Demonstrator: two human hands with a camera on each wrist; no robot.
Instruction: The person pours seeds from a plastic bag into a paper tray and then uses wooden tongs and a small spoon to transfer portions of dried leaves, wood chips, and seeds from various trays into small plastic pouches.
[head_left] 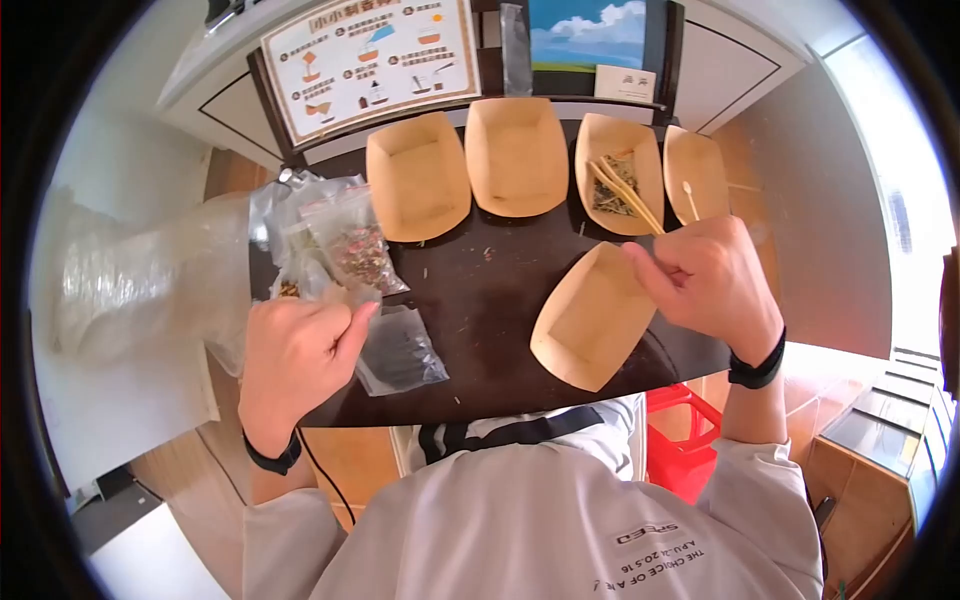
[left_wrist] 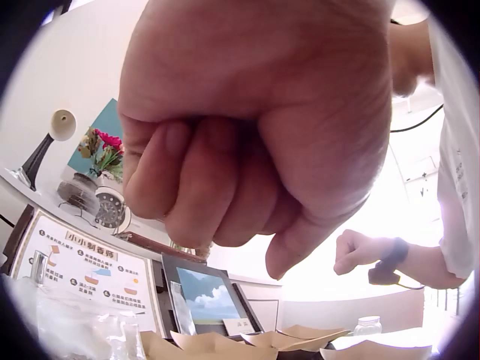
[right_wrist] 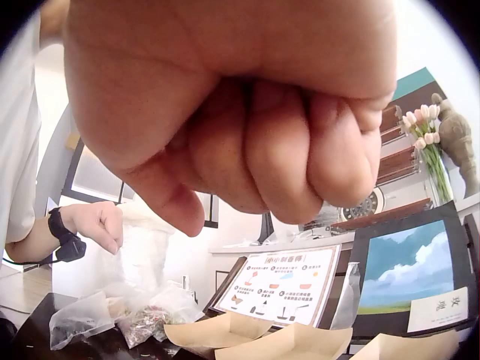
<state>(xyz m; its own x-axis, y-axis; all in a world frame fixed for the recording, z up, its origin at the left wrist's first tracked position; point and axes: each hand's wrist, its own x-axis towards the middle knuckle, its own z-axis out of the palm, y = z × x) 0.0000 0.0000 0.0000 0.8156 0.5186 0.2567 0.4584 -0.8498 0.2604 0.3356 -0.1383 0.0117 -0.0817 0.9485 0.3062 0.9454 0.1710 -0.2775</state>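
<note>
My left hand (head_left: pixel 298 350) is raised above the left side of the dark table, its fingers curled into the palm with nothing in them. Under and beside it lie a flat clear bag (head_left: pixel 402 352) and a zip bag of dried flowers and herbs (head_left: pixel 358 250). My right hand (head_left: pixel 712 280) is also curled into a fist and holds nothing; it overlaps the edge of a paper tray (head_left: pixel 592 325) in the head view. Just beyond it, tweezers-like wooden sticks (head_left: pixel 625 192) rest in a tray with dried herbs (head_left: pixel 612 215). In both wrist views the fingers fold against the palm.
Two bare paper trays (head_left: pixel 418 185) (head_left: pixel 516 165) stand along the far side. At the far right, another tray (head_left: pixel 705 160) holds a small white-tipped stick (head_left: pixel 689 192). Behind are an instruction board (head_left: pixel 372 65) and a sky picture (head_left: pixel 600 35). A red basket (head_left: pixel 680 450) stands below.
</note>
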